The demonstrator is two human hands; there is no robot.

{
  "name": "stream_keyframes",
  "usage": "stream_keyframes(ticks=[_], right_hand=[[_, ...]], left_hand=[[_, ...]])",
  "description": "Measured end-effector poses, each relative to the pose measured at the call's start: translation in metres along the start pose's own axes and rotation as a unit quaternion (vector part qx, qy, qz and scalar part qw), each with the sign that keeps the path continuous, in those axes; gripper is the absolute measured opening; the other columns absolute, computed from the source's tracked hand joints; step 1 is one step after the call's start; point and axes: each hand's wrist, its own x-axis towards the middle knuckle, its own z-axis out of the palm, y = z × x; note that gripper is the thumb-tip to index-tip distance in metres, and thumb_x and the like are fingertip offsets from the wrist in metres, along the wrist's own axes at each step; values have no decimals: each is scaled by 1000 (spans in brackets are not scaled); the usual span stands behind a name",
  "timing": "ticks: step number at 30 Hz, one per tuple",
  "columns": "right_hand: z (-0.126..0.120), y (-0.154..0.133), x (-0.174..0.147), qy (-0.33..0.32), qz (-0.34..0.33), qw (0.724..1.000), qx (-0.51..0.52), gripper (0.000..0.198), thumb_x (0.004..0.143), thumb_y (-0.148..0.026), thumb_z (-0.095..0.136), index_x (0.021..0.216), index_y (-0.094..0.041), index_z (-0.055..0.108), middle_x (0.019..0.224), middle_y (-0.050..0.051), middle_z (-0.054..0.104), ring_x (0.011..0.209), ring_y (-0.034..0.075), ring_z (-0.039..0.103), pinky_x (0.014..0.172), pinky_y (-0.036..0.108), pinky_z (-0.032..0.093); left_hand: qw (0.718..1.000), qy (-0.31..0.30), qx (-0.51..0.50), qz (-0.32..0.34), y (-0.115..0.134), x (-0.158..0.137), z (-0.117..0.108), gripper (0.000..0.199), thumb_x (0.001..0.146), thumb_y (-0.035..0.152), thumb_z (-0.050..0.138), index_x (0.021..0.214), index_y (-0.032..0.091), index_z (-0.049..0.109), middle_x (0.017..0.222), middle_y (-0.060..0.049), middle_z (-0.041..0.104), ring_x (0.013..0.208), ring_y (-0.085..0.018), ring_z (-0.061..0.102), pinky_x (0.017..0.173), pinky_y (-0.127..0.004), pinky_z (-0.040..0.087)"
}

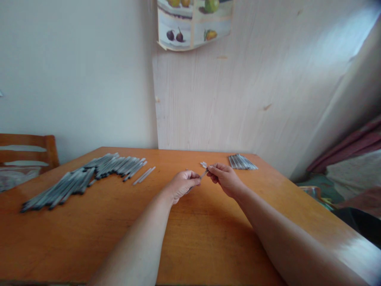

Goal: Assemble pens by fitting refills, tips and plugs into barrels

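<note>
My left hand (183, 186) and my right hand (224, 178) meet above the middle of the table. Between them runs a slim pen (204, 173), tilted up toward the right. The left fingers pinch its lower part, while the right fingertips close on its upper end. Fingers cover much of it, so its full shape is hidden. Just behind the right fingertips lie some small whitish pieces (203, 164), too small to name. To the left, two pale thin tubes (144, 176) rest side by side, near a large spread pile of clear pens with dark ends (70, 184).
A neat row of pens (242, 162) lies at the back right of the orange wooden table (190, 246). A wooden chair (26, 147) stands at the left, and a wall with a fruit poster (195, 24) rises behind. Fabric (354, 167) is heaped at the right.
</note>
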Motion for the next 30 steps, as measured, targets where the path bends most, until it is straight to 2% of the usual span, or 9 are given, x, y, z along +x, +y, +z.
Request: stream_keyframes(ticks=[4,9,19,24,30], right_hand=[[0,-2,0,7,3,1000,5,31,72,-46,71,70,-18,60,68,2,61,55,10,45,50,27,31],[0,1,1,7,-1,1000,6,31,72,-47,71,69,-18,59,67,2,60,54,10,44,50,27,31],[3,1,0,16,12,999,27,33,71,-47,73,67,-18,57,66,2,60,51,9,43,48,26,30],[3,2,1,24,24,999,31,35,68,-48,75,68,-18,57,65,2,59,51,9,43,48,25,31],[2,3,2,14,19,998,51,35,68,-48,75,69,-17,58,67,2,60,52,8,45,50,26,32]], left_hand=[[999,-31,-18,-25,1,-1,-2,42,78,51,61,94,12,68,79,-8,68,69,-14,56,65,-27,36],[996,-72,-29,-44,-1,0,-3,43,80,50,59,95,11,69,77,-9,68,69,-15,58,64,-27,37],[999,-32,20,-22,0,-1,-1,32,74,44,66,83,14,64,75,-5,64,59,-11,49,55,-24,31],[999,-11,33,3,0,-1,0,29,71,42,69,80,15,62,72,-2,61,58,-10,46,55,-24,31],[998,-48,-19,-30,2,-3,-1,45,76,54,63,92,12,66,75,-6,65,66,-13,55,62,-26,36]])
